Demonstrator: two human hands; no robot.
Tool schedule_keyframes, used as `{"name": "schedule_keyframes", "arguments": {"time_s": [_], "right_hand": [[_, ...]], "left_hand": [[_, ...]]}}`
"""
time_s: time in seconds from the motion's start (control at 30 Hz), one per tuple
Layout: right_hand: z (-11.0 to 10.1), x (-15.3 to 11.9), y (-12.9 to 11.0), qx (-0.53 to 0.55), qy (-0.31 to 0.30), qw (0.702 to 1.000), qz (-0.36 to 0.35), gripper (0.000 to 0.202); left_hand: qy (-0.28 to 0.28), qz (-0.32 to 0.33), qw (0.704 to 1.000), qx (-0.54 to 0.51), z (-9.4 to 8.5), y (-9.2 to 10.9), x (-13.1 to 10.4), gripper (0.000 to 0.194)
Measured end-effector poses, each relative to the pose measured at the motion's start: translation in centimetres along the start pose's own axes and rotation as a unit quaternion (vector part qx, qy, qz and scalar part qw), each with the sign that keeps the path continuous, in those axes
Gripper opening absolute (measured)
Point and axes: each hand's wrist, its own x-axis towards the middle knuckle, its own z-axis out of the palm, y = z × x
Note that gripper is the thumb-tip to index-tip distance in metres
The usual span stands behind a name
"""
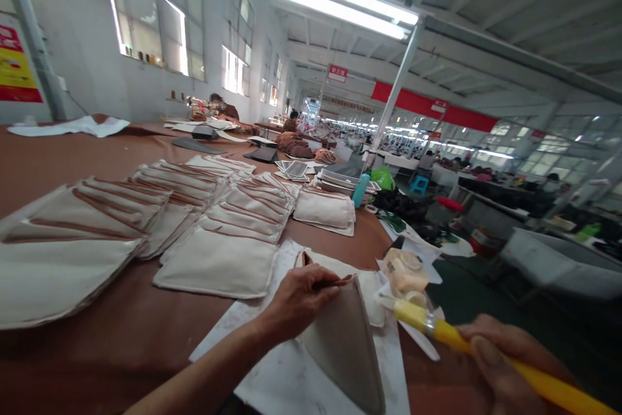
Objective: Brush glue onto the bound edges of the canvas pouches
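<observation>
My left hand [306,298] pinches the upper edge of a grey-beige fabric panel [343,344] with a brown inner edge, holding it tilted over a white paper sheet [272,370]. In my right hand [510,357] is a yellow-handled brush [451,334], slightly blurred, its pale tip pointing left near the panel's upper right corner. Behind the brush tip stands a translucent plastic container [405,272] with an orange-tan tint. A second pale panel piece [372,295] lies on the paper behind the held one.
Overlapping stacks of pale sewn panels [218,263] cover the brown table [121,350] on the left. A turquoise bottle [360,191] stands at the table's right edge, near dark material [418,211]. Other people sit farther back.
</observation>
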Motion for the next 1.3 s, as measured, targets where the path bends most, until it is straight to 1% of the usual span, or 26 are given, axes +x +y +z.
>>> {"name": "schedule_keyframes", "arguments": {"time_s": [0.13, 0.23, 0.27, 0.33, 0.4, 0.43, 0.47, 0.5, 0.57, 0.6, 0.63, 0.73, 0.77, 0.83, 0.9, 0.97, 1.0, 1.07, 1.1, 1.13, 1.2, 1.3], "right_hand": [[2.8, 0.2, -1.3, -0.004, -0.048, 0.999, -0.010, 0.011], [3.9, 0.8, -1.5, -0.021, -0.086, 0.996, -0.019, 0.009], [4.0, 1.0, -1.4, -0.024, -0.096, 0.994, -0.035, 0.008], [3.7, 1.3, -1.2, -0.042, -0.083, 0.994, -0.061, 0.006], [3.3, 1.3, -1.3, -0.072, -0.061, 0.994, -0.054, 0.007], [3.2, 1.2, -1.3, -0.083, -0.060, 0.994, -0.044, 0.009], [3.2, 1.0, -1.4, -0.086, -0.070, 0.993, -0.037, 0.010], [3.3, 0.9, -1.4, -0.080, -0.093, 0.992, -0.039, 0.011], [3.5, 0.8, -1.1, -0.053, -0.134, 0.988, -0.057, 0.009], [3.6, 0.9, -0.9, -0.043, -0.140, 0.987, -0.062, 0.008], [3.5, 1.0, -0.8, -0.040, -0.130, 0.989, -0.061, 0.006], [3.1, 1.0, -0.7, -0.062, -0.066, 0.995, -0.033, 0.009], [2.9, 0.9, -0.8, -0.067, -0.063, 0.996, -0.022, 0.011], [2.9, 0.5, -1.0, -0.047, -0.091, 0.995, -0.021, 0.014], [3.1, 0.3, -0.9, -0.017, -0.130, 0.991, -0.042, 0.011], [3.2, 0.3, -0.4, -0.017, -0.126, 0.990, -0.063, 0.006], [3.0, 0.4, 0.0, -0.028, -0.109, 0.992, -0.063, 0.005], [2.2, 0.6, 0.6, -0.044, -0.069, 0.996, -0.032, 0.005], [1.7, 0.7, 0.9, -0.039, -0.051, 0.998, -0.013, 0.005], [1.1, 0.9, 1.0, -0.025, -0.039, 0.999, 0.008, 0.006], [0.1, 1.1, 1.0, 0.009, -0.034, 0.998, 0.058, 0.007], [-0.7, 1.7, 0.6, 0.066, -0.069, 0.987, 0.130, 0.010]], "left_hand": [[-0.021, 0.020, 0.999, 0.034, 0.8, 0.2, 0.2, 0.021], [-0.036, 0.034, 0.998, 0.036, 1.1, 0.2, 0.2, 0.021], [-0.039, 0.033, 0.998, 0.034, 1.1, 0.2, 0.2, 0.021], [-0.043, 0.025, 0.998, 0.037, 1.2, 0.1, 0.3, 0.021], [-0.044, 0.016, 0.998, 0.040, 1.4, -0.1, 0.4, 0.020], [-0.045, 0.012, 0.998, 0.040, 1.5, -0.1, 0.4, 0.020], [-0.046, 0.010, 0.998, 0.039, 1.6, -0.2, 0.4, 0.020], [-0.050, 0.009, 0.998, 0.038, 1.7, -0.2, 0.5, 0.020], [-0.066, 0.006, 0.997, 0.037, 2.0, -0.1, 0.5, 0.021], [-0.074, 0.004, 0.997, 0.038, 2.1, -0.1, 0.5, 0.021], [-0.082, 0.001, 0.996, 0.039, 2.1, 0.0, 0.4, 0.021], [-0.091, -0.007, 0.995, 0.043, 2.2, -0.1, 0.3, 0.023], [-0.091, -0.006, 0.995, 0.044, 2.3, -0.1, 0.3, 0.023], [-0.096, 0.002, 0.994, 0.048, 2.3, -0.3, 0.4, 0.023], [-0.103, 0.023, 0.993, 0.061, 2.5, -0.4, 0.5, 0.022], [-0.096, 0.059, 0.989, 0.094, 2.7, -0.5, 0.5, 0.017], [-0.082, 0.092, 0.985, 0.118, 2.9, -0.6, 0.4, 0.014], [-0.042, 0.184, 0.966, 0.175, 3.1, -0.8, 0.1, 0.009], [-0.023, 0.239, 0.949, 0.206, 3.3, -0.9, -0.1, 0.010], [-0.011, 0.292, 0.926, 0.239, 3.4, -0.9, -0.3, 0.012], [-0.011, 0.375, 0.872, 0.314, 3.5, -0.9, -0.8, 0.015], [-0.036, 0.454, 0.789, 0.413, 3.4, -0.4, -1.4, 0.018]]}}
